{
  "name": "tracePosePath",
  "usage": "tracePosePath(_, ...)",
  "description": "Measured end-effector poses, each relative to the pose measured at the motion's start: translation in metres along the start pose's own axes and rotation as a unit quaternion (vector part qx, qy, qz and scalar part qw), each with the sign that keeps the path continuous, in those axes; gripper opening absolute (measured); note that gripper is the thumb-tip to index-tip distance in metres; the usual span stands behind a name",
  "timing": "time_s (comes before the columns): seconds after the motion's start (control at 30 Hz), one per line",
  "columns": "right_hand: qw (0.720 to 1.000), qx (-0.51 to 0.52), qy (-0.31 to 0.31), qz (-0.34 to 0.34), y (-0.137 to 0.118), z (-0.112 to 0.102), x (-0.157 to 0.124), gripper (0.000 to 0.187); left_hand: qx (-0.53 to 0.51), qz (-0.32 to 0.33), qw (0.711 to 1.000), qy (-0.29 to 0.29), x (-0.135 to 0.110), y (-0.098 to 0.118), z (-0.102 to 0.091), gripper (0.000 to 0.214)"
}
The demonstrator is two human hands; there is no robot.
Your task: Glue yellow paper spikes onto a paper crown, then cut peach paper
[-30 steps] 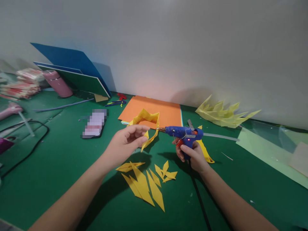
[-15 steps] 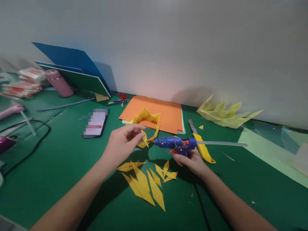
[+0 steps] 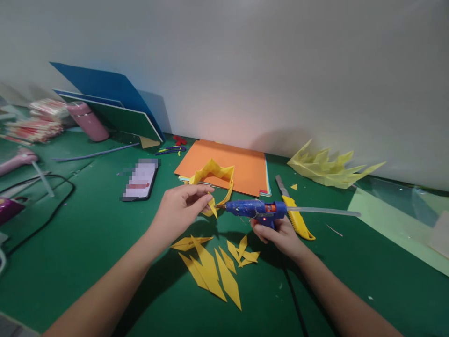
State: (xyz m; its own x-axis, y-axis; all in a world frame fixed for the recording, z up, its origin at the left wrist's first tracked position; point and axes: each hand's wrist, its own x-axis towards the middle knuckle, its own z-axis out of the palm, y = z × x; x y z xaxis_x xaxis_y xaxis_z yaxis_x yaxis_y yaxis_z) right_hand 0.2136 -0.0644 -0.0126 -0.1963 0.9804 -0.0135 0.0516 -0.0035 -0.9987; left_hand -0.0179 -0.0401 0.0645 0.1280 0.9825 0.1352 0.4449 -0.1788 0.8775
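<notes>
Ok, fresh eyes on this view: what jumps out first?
Probably the blue glue gun near the centre, held in the right hand, its nozzle at or very near the small yellow paper piece pinched in the left hand. Next, the bright orange sheet behind them, by the wall, and the spiky pale yellow paper shape at back right.

Hands: two, one left hand (image 3: 180, 206) and one right hand (image 3: 280, 235); one blue glue gun (image 3: 245, 208); one yellow paper ring (image 3: 211, 167); one pale yellow spiked paper form (image 3: 328, 169); one yellow cutter (image 3: 298, 221); one phone (image 3: 140, 180); one pink bottle (image 3: 87, 121); three standing boards (image 3: 112, 89); one small red item (image 3: 180, 140); one orange sheet (image 3: 242, 164) topping an uncountable stack (image 3: 268, 181); loose yellow paper pieces (image 3: 207, 264), more than six, overlapping too much for an exact count
</notes>
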Motion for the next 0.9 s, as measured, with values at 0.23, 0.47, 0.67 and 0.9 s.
tracePosePath(0.23, 1.000, -0.005, -0.008, -0.004, -0.0001, -0.0006, -0.0001, 0.030, -0.024, -0.010, 1.000, -0.010, 0.0001, -0.0021, 0.0008, 0.020)
tracePosePath(0.47, 1.000, -0.015, -0.014, 0.005, 0.0009, -0.0025, -0.0005, 0.030, -0.020, -0.017, 1.000, -0.010, 0.0002, -0.0008, 0.0007, 0.019)
tracePosePath(0.67, 1.000, -0.012, 0.000, 0.015, 0.0000, -0.0018, -0.0006, 0.030, -0.008, -0.021, 1.000, -0.004, 0.0003, 0.0023, -0.0005, 0.017)
tracePosePath(0.9, 1.000, -0.017, -0.006, 0.016, -0.0032, -0.0008, -0.0001, 0.031, -0.017, -0.021, 1.000, 0.001, 0.0011, 0.0013, -0.0012, 0.017)
